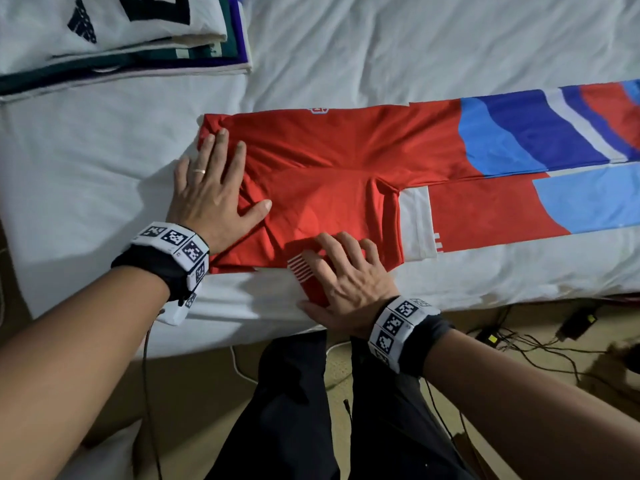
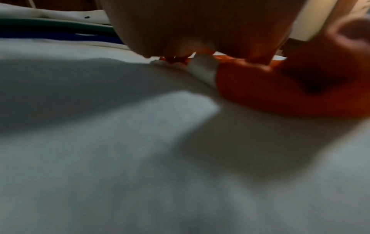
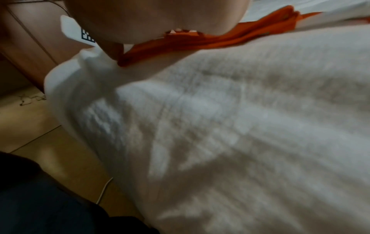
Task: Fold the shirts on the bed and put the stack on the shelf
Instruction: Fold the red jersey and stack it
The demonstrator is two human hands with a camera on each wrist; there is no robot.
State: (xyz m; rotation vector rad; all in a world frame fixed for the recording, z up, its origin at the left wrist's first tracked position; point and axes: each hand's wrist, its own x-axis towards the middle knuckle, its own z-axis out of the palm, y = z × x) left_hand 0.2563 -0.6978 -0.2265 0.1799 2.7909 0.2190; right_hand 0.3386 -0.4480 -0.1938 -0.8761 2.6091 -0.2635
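On bed (image 1: 450,36), near front edge: red shirt (image 1: 329,157) laid flat, long axis left-right, collar end w/ left side, blue-patterned hem end off to right. Left hand (image 1: 211,188) flat on collar end, fingers straight & spread, gripping nothing. Right hand (image 1: 346,282) on near sleeve, fingers bent, pressing; real pinch or not, can't tell. Folded stack (image 1: 114,39) at far left, well apart.

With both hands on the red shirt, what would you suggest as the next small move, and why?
Probably tuck the sleeve inward with the right hand while the left hand pins the shoulder end. The red shirt is narrowed, yet its striped sleeve juts toward the bed edge, outside the fold line.
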